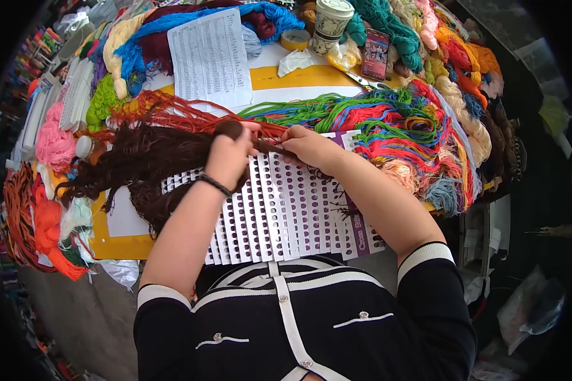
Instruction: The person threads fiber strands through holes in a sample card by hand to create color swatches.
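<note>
**Left hand (227, 155) bunched on brown yarn (146, 159), right hand (308, 146) pinching a strand**

We see the left hand closed in a fist round the gathered head of the yarn. The right hand, just beside it, has its fingertips pressed together on what looks like a single brown strand, though the view is too small for us to be sure.

Across the table (311, 75) lie heaps of coloured skeins (400, 120), thickest at the right and along the far edge. The brown yarn lies left of centre, partly over the white punched cards (279, 209) fanned out near the body. Its long axis runs roughly left to right. The bunched end points right, toward the hands, and the loose tails spread left and down.

We judge it light, soft and limp, quick to tangle and to shed strands. The gathered head is the place to take hold, not the tails.

Farther off sit a printed sheet (210, 57), a cup (330, 22), a phone (375, 54) and scissors (362, 79).
</note>
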The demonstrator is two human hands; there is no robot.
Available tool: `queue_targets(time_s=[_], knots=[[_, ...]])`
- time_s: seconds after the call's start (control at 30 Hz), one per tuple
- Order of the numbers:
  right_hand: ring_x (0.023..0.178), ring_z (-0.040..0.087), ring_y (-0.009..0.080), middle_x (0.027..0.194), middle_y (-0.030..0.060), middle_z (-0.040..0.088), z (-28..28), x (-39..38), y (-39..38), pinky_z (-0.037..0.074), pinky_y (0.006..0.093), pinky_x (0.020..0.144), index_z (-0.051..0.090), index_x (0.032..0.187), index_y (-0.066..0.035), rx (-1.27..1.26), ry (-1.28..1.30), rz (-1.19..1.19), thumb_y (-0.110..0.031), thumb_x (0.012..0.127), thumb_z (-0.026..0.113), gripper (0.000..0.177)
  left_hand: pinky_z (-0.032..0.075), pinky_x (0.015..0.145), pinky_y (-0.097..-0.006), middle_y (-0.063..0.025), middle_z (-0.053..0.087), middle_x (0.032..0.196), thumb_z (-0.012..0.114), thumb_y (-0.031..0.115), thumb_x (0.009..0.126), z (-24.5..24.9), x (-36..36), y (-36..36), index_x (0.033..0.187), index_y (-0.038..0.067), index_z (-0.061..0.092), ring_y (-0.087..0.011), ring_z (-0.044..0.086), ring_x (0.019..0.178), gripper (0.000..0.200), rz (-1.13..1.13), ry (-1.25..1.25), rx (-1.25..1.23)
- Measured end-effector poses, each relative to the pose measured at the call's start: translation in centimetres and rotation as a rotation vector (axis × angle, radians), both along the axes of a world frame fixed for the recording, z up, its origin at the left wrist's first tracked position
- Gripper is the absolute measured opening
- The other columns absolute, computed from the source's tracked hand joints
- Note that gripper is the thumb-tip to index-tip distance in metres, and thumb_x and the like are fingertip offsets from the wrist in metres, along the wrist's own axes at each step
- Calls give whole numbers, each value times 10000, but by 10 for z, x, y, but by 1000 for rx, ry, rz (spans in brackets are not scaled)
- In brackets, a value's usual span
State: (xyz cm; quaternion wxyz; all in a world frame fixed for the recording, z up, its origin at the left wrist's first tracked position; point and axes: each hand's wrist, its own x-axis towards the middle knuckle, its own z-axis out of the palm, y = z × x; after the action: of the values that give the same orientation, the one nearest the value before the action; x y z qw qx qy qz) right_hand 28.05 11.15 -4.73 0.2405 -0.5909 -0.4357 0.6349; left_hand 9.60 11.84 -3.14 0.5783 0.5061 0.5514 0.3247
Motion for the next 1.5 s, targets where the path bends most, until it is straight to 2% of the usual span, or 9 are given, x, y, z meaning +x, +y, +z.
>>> queue_targets(time_s=[0.27,0.4,0.53,0.73,1.03,1.2,1.33,1.43,1.5], knots=[[680,571,144,815,71,632,-4,-2,-1,452,281,594,501,1054,-46,134,-270,158,-108,848,429,226,297,453,-136,49,496,690,542,196,913,54,-140,26,1140,47,584,-40,478,594,274,333,-575,-118],[679,586,151,808,77,637,-11,-3,1,459,277,587,492,1054,-44,125,-275,148,-97,846,425,225,358,459,-121,9,568,949,532,141,913,65,-232,33,1203,47,532,-39,568,756,305,378,-859,147],[676,584,151,799,77,636,-4,-6,-3,464,282,604,516,1019,-46,154,-331,146,-134,841,463,205,471,909,-370,-132,559,1143,515,176,924,71,-270,17,1232,51,481,-211,570,1021,334,526,-712,118],[828,617,221,923,138,641,16,-13,-26,479,332,740,546,1013,-18,462,-315,120,-246,803,604,316,347,450,-174,-91,635,1051,468,275,936,56,-235,-61,1205,68,509,-63,539,607,342,474,-471,-4],[1206,421,256,1307,149,451,56,86,-88,316,400,1007,443,1302,-69,890,-652,-39,-435,808,624,641,299,441,-147,-59,585,1144,438,272,956,17,-276,-125,1238,64,479,-18,398,553,353,766,-430,367],[1272,333,355,1378,182,356,63,81,-122,269,460,1030,443,1308,-73,971,-961,78,-478,807,599,662,338,514,-168,-40,539,1239,415,256,958,91,-353,-147,1258,62,468,-35,444,668,362,1138,-266,789],[1245,383,341,1339,192,405,69,62,-129,320,443,1005,464,1279,-43,1046,-975,128,-436,827,591,612,327,532,-161,-121,469,1319,469,173,925,136,-318,-135,1279,-11,421,-65,470,702,402,1010,-152,832],[1017,569,310,1191,196,534,142,13,-148,454,394,866,496,1188,48,1424,-481,-188,-271,820,613,500,284,476,-155,-149,478,1300,453,165,926,150,-281,-132,1255,-1,443,-53,408,588,368,635,-126,908],[992,560,360,1152,280,513,191,6,-165,475,404,819,521,1147,72,1847,-222,-268,-436,864,501,582,275,460,-154,-165,516,1238,419,182,936,192,-238,-139,1223,9,470,-48,390,555,339,308,-278,1048]])
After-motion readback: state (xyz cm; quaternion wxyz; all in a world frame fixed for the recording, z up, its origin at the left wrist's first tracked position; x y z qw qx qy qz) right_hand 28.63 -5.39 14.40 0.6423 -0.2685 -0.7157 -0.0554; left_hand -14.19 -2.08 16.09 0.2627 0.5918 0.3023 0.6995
